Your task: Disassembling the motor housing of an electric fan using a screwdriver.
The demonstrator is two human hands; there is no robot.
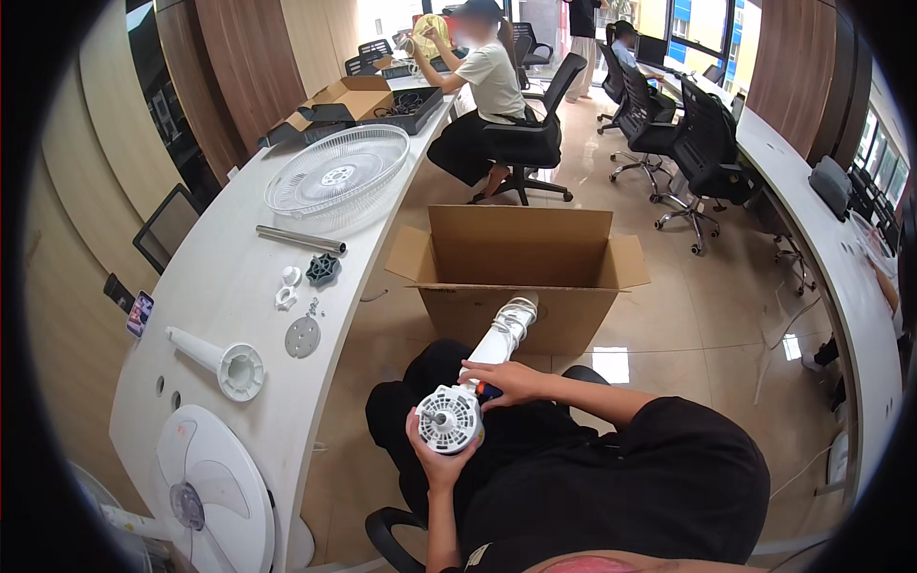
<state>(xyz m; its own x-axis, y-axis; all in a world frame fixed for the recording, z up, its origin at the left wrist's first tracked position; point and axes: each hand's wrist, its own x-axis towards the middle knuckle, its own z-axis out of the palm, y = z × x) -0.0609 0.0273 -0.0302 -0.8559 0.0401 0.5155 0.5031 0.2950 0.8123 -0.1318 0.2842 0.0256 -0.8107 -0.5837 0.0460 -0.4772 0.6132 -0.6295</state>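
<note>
A white fan motor head with a short shaft at its face rests over my lap. My left hand cups it from below. My right hand grips it where the white stem joins, near a small orange and blue part. The stem points away from me toward an open cardboard box on the floor, and a coiled white cord is wrapped at its far end.
The curved white table on my left carries a fan grille, metal tube, dark spinner nut, white nut, grey disc, white cone piece and fan blades. People sit on office chairs at the back.
</note>
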